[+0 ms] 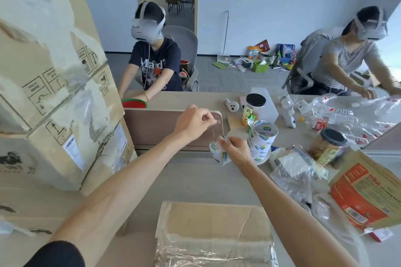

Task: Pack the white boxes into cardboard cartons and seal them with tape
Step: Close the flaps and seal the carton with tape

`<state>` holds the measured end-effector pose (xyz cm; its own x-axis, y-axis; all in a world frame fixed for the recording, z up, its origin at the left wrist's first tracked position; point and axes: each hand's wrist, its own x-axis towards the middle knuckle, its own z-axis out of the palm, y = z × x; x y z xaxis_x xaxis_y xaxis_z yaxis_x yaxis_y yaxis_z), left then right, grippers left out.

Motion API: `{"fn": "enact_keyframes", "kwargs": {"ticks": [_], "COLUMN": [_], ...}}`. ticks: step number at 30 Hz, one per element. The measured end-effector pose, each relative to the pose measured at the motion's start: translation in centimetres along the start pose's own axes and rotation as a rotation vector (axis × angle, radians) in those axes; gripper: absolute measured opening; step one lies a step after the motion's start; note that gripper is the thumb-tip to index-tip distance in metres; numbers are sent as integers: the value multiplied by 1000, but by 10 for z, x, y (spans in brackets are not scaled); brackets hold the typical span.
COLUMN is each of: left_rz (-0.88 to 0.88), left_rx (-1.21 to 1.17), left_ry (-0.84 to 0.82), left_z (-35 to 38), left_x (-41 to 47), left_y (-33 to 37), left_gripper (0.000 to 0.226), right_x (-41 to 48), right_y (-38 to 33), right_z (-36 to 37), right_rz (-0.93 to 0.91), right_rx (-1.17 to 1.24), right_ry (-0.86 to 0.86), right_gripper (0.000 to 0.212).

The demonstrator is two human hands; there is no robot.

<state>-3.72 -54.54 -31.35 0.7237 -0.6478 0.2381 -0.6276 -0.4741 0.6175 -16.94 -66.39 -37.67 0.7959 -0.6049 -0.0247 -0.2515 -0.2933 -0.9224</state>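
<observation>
Beyond the flat carton point(214, 219) at the near tabletop edge, the right hand point(235, 150) grips a tape roll point(219, 155), which is half hidden by the fingers. The left hand point(193, 123) pinches the free end above it. The clear tape strip point(216, 131) runs short and steep between them and is hard to make out. Bare tabletop point(195, 180) lies between carton and hands. Left of the carton, stacked big cartons point(54, 93) wall that side; right of it, plastic bags point(299, 171) and a snack packet point(364, 193) crowd in. The carton's near end — glossy with tape — is cut off.
</observation>
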Motion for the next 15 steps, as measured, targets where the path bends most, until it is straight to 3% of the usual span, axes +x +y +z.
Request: {"fn": "enact_keyframes", "kwargs": {"ticks": [8,15], "left_rz": [66,76], "left_rx": [76,92], "left_ry": [-3,0], "left_z": [-7,-2], "left_x": [41,66], "left_y": [-5,-10], "left_gripper": [12,12], "right_x": [17,29], "right_y": [-3,-7], "right_z": [14,29], "right_rz": [158,181], "right_rx": [124,222], "right_ry": [54,135], "right_gripper": [46,52]}}
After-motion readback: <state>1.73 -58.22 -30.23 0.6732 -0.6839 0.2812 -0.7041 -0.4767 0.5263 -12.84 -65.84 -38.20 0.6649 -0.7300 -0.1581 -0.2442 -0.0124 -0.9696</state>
